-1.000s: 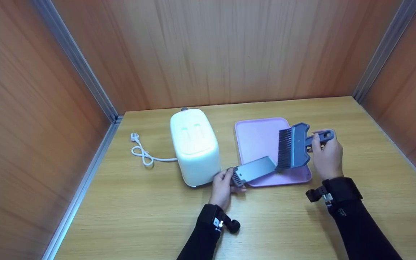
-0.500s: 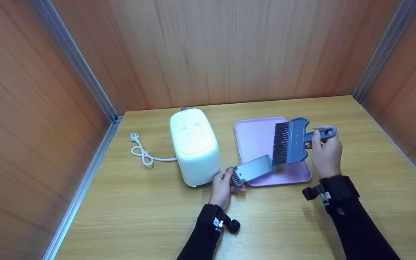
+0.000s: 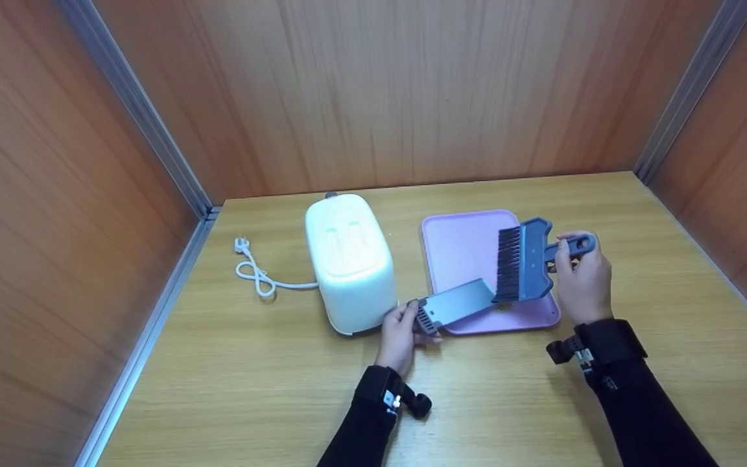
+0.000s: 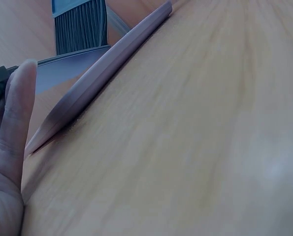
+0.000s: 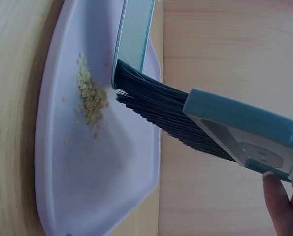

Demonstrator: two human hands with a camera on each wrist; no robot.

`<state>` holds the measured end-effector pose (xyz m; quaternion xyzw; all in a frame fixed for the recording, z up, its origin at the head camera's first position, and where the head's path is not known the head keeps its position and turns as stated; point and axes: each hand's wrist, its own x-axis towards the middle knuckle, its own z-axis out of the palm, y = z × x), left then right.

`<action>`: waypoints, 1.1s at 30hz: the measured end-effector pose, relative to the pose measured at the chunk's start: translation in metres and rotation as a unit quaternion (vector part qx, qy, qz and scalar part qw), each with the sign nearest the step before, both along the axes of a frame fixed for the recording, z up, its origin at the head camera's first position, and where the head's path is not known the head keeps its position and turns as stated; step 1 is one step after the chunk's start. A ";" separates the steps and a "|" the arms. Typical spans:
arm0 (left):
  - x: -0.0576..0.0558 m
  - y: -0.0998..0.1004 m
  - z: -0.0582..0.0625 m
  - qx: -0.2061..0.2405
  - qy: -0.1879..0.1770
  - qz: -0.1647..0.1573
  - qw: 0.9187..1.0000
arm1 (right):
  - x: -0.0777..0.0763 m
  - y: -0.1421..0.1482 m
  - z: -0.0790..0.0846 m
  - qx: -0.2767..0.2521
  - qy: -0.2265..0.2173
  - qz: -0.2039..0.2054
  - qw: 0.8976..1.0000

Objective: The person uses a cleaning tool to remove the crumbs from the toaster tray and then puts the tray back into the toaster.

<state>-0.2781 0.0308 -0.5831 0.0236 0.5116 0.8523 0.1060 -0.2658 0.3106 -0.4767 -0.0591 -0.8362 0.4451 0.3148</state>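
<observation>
My left hand grips the slotted handle end of a small grey-blue dustpan. The pan reaches over the near left part of a purple tray. By its handle, my right hand holds a blue brush with dark bristles above the tray's right side. In the right wrist view the bristle tips meet the pan's front edge. A small heap of yellowish crumbs lies on the tray below the pan, with loose bits around it. From the head, the bristles partly hide the crumbs.
A white toaster stands left of the tray, close to my left hand. Its white cord and plug lie on the table farther left. Wooden panels enclose the back and sides.
The brush rose and moved left, uncovering the crumbs, then came down and slightly right until its bristles met the pan's edge. My left hand and the dustpan have kept still.
</observation>
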 end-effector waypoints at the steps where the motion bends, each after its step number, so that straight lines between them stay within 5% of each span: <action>1: 0.000 0.000 0.000 0.000 0.000 -0.001 1.000 | 0.000 0.001 0.000 0.003 0.000 -0.001 1.000; 7: -0.001 0.000 -0.001 -0.003 0.001 -0.003 1.000 | 0.000 0.003 0.002 0.017 -0.008 -0.007 1.000; 14: 0.000 -0.001 0.001 -0.009 -0.004 0.007 1.000 | -0.004 0.008 0.007 0.004 0.034 -0.007 0.999; 27: 0.000 -0.001 0.002 -0.010 -0.001 0.005 1.000 | -0.018 0.001 -0.007 -0.149 0.068 -0.028 0.986; 33: 0.000 -0.001 0.002 -0.008 -0.004 0.005 1.000 | -0.020 -0.003 -0.017 -0.146 0.078 -0.008 0.986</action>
